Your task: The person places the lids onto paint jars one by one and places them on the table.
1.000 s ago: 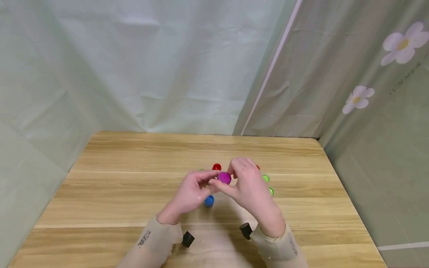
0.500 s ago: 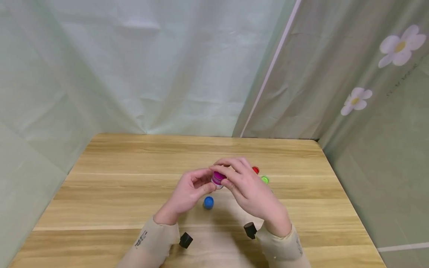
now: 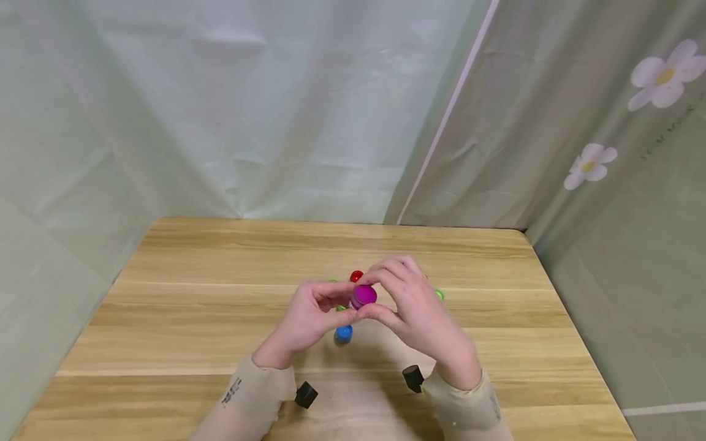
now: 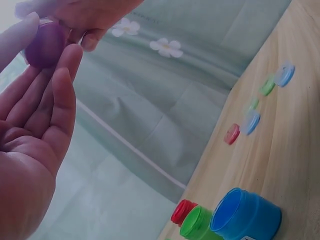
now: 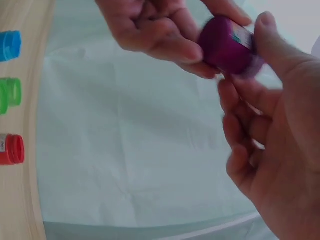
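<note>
Wooden table (image 3: pixel 209 306) below, my left hand (image 3: pixel 310 315) and right hand (image 3: pixel 417 311) pinch the purple jar (image 3: pixel 364 296), one o'clock from the blue jar (image 3: pixel 344 334); right fingers, moments ago draped over its top, grip its sides, so twisting seems unfinished.

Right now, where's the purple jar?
In the head view, the purple jar is held between the left hand and the right hand, above and right of the blue jar.
</note>
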{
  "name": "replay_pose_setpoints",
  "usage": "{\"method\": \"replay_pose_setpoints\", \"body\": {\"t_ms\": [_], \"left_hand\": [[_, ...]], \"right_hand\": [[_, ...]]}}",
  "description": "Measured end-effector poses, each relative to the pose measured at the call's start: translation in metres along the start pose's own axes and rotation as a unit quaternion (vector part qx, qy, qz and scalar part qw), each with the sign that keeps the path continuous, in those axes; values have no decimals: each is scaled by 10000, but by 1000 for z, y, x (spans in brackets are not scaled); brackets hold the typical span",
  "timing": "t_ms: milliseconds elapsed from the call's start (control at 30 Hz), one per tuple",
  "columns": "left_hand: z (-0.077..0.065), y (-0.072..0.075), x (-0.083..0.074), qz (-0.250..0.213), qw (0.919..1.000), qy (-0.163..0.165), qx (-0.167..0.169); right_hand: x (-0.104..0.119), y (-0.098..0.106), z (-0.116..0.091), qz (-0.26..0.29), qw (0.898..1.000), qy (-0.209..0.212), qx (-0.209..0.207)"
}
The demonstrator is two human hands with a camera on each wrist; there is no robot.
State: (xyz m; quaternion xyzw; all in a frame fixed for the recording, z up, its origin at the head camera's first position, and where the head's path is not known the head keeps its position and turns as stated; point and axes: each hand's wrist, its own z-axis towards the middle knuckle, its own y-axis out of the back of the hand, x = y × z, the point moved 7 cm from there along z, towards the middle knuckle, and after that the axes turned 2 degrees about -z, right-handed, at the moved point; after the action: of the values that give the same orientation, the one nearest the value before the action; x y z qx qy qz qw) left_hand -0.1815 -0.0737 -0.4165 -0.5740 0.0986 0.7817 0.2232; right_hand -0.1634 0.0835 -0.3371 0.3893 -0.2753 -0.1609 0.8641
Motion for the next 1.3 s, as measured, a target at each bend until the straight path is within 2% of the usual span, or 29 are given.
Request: {"method": "replay_pose_setpoints", "body": {"t_ms": [200,333,433,533,633,767,900,1133,1300], "left_hand": [[1,-1,-3,233,9993,-183,-242],[3,-4,-5,433,9976,-451,-310],[4,-5,-4,573,9964,-466,-408],[4,-4,-3,548,9965,-348,-532],[4,-1,-2,380,9971,-309,-575],[3,0,-1,15,9986,-300,-431],[2,-1,-1,-327,9986,-345,-216],[1,0,-2,-412,9984,-362,-163],[1,-1,-3,-121,9993,-315,-134]], "right_hand": [[-3,1,1,-124,9968,-453,-653],[-2,1,0,-499,9890,-740,-1180],[-3,-1,-1,-781,9825,-1039,-1332],[-5,-2,-2,-822,9802,-1338,-1208],[-6,-1,-2,-452,9872,-1223,-914],[-1,-2,-1,212,9986,-426,-229],[4,-4,-1,360,9990,145,232],[5,-2,-1,254,9992,253,156],[0,1,0,289,9996,-19,30]]}}
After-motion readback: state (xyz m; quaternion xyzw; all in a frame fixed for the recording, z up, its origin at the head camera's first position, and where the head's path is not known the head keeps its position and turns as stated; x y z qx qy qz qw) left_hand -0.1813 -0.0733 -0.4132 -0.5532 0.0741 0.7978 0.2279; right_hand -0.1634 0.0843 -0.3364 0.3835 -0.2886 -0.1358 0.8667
